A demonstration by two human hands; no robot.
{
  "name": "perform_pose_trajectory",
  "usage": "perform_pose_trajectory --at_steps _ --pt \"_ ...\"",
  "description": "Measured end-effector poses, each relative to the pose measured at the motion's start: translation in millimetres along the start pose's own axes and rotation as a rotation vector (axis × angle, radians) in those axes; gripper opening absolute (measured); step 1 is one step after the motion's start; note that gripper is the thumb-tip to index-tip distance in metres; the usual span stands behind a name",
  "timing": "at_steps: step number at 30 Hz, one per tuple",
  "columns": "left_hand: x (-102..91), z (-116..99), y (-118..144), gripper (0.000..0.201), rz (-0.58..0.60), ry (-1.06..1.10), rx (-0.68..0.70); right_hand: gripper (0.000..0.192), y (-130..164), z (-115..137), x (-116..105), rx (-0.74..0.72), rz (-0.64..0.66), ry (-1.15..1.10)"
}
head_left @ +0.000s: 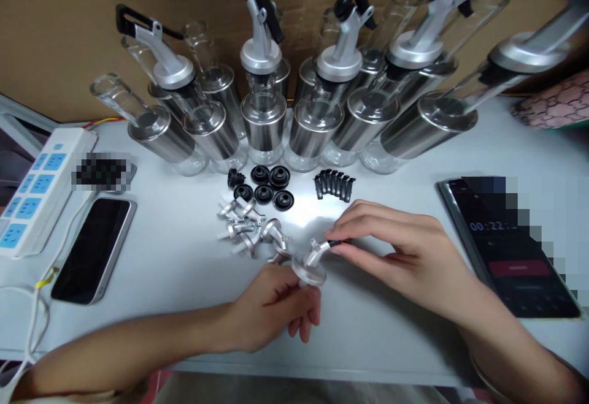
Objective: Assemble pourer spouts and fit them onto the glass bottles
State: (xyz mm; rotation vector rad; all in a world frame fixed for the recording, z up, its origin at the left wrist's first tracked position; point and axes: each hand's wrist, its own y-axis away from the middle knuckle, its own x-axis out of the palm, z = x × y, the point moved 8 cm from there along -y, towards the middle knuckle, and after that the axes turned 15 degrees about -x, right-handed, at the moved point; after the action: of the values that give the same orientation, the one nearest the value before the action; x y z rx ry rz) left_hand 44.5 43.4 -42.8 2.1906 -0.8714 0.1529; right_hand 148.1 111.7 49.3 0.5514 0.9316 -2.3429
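My left hand (pixel 280 306) is closed around the base of a silver pourer spout (pixel 309 269), held tilted above the table. Between thumb and fingers, my right hand (pixel 391 244) pinches a small black flip cap (pixel 338 243) at the spout's tip; whether the cap is seated on it I cannot tell. Just beyond my left hand lies a loose pile of silver pourer spouts (pixel 243 226). Behind that pile sit several black rubber stoppers (pixel 264 194). A row of small black caps (pixel 335 184) rests on the table beyond my right hand.
Glass and steel bottles (pixel 264 122), several fitted with pourers, line the back against a brown board (pixel 83 36). At left are a white power strip (pixel 41 189), cables and a dark-screened phone (pixel 94 251). A phone showing a timer (pixel 497 251) lies at right.
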Motion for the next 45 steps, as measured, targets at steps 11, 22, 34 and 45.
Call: perform_pose_trajectory --at_steps 11,22,34,45 --pt "0.0 10 1 0.057 0.059 0.009 -0.081 0.013 2 1 3 0.036 0.007 -0.059" --pt "4.6 9 3 0.054 0.174 -0.003 -0.188 0.014 -3 5 9 0.043 0.119 -0.122" --pt "6.5 5 5 0.053 0.197 -0.102 -0.18 0.038 3 0 26 0.134 0.295 -0.147" --pt "9.3 2 8 0.038 0.243 -0.258 -0.173 0.042 8 2 32 0.175 0.334 -0.253"
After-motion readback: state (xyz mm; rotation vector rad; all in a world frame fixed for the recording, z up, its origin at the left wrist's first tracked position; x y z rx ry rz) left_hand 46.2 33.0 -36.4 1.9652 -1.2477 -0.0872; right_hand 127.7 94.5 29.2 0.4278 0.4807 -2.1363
